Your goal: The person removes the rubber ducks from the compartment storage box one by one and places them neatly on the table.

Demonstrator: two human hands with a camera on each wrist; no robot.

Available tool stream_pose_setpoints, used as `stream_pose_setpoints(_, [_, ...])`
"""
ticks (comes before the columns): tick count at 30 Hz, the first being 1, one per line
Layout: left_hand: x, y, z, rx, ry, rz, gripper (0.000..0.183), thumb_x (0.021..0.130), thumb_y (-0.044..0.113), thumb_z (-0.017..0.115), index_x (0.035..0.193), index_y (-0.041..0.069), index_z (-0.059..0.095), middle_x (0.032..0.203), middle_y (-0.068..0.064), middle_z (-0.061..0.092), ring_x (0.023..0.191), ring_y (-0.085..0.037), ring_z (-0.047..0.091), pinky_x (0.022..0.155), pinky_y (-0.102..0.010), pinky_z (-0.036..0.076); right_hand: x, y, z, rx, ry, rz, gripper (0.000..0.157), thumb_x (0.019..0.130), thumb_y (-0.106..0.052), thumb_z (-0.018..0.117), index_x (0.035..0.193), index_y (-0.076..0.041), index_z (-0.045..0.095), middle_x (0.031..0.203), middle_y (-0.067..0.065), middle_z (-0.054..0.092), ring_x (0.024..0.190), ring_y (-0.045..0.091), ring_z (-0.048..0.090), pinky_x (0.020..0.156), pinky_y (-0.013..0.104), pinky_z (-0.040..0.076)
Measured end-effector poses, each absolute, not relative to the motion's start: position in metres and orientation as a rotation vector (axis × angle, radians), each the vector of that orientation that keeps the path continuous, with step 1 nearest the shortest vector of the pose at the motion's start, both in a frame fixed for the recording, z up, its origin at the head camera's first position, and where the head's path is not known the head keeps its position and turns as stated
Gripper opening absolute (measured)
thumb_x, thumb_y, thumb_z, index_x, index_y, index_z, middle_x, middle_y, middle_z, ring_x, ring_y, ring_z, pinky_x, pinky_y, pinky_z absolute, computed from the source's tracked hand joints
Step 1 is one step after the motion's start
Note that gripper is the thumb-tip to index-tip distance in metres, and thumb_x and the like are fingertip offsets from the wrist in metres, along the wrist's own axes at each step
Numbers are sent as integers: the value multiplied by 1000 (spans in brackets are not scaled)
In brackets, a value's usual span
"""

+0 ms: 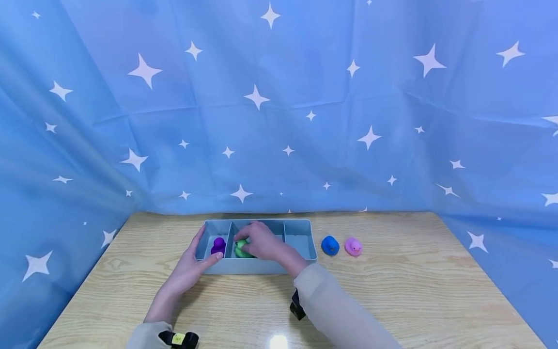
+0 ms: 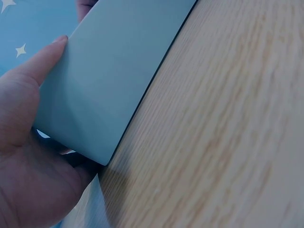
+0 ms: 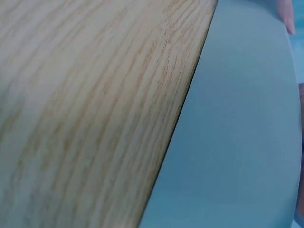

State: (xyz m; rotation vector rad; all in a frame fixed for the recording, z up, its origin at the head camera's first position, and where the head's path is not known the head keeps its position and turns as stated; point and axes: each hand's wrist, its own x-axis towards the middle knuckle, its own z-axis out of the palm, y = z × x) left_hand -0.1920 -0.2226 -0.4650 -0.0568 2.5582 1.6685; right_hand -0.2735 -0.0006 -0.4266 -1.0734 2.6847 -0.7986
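A blue-grey three-compartment box (image 1: 266, 266) rests on the table. At its left end my left hand (image 1: 186, 272) grips it, thumb over the front rim and fingers along the side wall; the left wrist view shows this hand (image 2: 28, 137) close up. Reaching into the middle compartment, my right hand (image 1: 265, 242) pinches a green toy duck (image 1: 239, 250) between thumb and fingers, partly covering it. A purple toy duck (image 1: 218, 245) sits in the left compartment. Mostly the box's outer wall (image 3: 228, 133) fills the right wrist view, hiding the right fingertips there.
To the right of the box, a blue toy duck (image 1: 330, 245) and a pink toy duck (image 1: 353, 246) stand side by side on the wooden table (image 1: 414, 291). Behind hangs a blue curtain (image 1: 305, 165) with white stars, which also runs along both sides.
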Motion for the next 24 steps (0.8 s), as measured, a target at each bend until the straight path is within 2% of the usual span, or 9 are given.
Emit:
stream_pose_setpoints(3, [-192, -223, -463, -55, 2562, 1665, 99, 98, 45, 69, 167, 27, 1, 170, -21, 5, 153, -49, 5, 116, -73, 11, -275, 1, -426, -1082, 2665, -858, 26, 96, -6, 72, 121, -9, 77, 117, 0, 75, 117, 19, 62, 110, 36, 43])
stream_pose_setpoints(6, [-193, -222, -462, -53, 2563, 1666, 98, 98, 43, 69, 167, 26, 1, 170, -21, 5, 153, -48, 5, 116, -73, 11, -276, 2, -426, -1084, 2653, -911, 25, 96, -6, 72, 120, -7, 77, 117, 2, 75, 120, 21, 63, 121, 40, 29])
stream_pose_setpoints(8, [-193, -221, -462, -49, 2566, 1660, 97, 98, 42, 69, 167, 26, 1, 170, -22, 6, 153, -49, 6, 116, -73, 11, -276, 4, -426, -1075, 2646, -949, 24, 95, -5, 72, 119, -7, 77, 116, 2, 75, 118, 21, 64, 119, 39, 33])
stream_pose_setpoints(12, [-193, -221, -463, -43, 2572, 1654, 97, 98, 42, 69, 167, 26, 2, 170, -21, 6, 153, -49, 7, 116, -72, 12, -275, 6, -426, -1052, 2626, -1031, 24, 95, -4, 73, 118, -7, 77, 118, 4, 74, 117, 23, 63, 100, 33, 50])
stream_pose_setpoints(13, [-193, -221, -463, -44, 2571, 1655, 97, 98, 42, 69, 167, 26, 1, 170, -21, 6, 153, -49, 7, 116, -72, 12, -275, 7, -426, -1044, 2618, -1049, 24, 95, -4, 73, 118, -7, 77, 119, 4, 73, 116, 22, 63, 94, 31, 53])
stream_pose_setpoints(15, [-193, -221, -463, -46, 2571, 1655, 98, 98, 43, 69, 167, 26, 1, 170, -21, 5, 153, -48, 6, 116, -72, 12, -274, 9, -426, -1043, 2600, -1089, 24, 95, -4, 73, 118, -7, 77, 120, 4, 73, 116, 22, 64, 91, 29, 54])
stream_pose_setpoints(19, [-193, -221, -463, -53, 2566, 1654, 98, 98, 43, 69, 167, 25, 1, 170, -21, 6, 153, -49, 6, 116, -72, 12, -271, 12, -425, -1027, 2569, -1183, 24, 94, -4, 74, 117, -6, 77, 119, 5, 73, 113, 20, 65, 88, 27, 54])
stream_pose_setpoints(24, [-192, -222, -464, -56, 2562, 1659, 98, 98, 43, 68, 167, 26, 1, 170, -20, 5, 153, -49, 5, 115, -73, 11, -267, 13, -423, -1022, 2549, -1269, 25, 94, -2, 74, 119, -3, 76, 122, 7, 73, 117, 24, 65, 94, 35, 56])
